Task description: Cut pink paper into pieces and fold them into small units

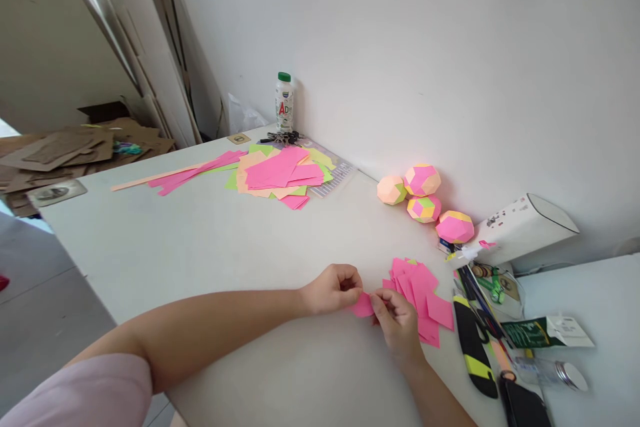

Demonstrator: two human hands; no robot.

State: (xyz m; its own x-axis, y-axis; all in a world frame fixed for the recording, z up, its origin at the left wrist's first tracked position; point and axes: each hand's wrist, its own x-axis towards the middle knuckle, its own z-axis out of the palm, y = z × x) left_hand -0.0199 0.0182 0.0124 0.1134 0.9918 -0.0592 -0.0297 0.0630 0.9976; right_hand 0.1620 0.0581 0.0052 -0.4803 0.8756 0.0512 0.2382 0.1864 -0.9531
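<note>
Between my two hands, low over the white table (240,247), is a small piece of pink paper (363,305). My left hand (334,290) pinches its left edge with thumb and fingers closed. On the other edge, the thumb and fingers of my right hand (399,321) are pressed together on the same paper. Some of the paper is covered by the fingers, so its folds are hard to make out. Just beyond my right hand lies a loose pile of pink paper pieces (417,287), with a bit of green peeking out.
Several folded paper balls (423,180) sit against the wall. Mixed paper sheets (280,170), paper strips (200,170), keys and a bottle (284,103) lie farther back. Along the right side are a black-and-yellow cutter (473,347), a white container (525,230), a jar (550,372) and scissors.
</note>
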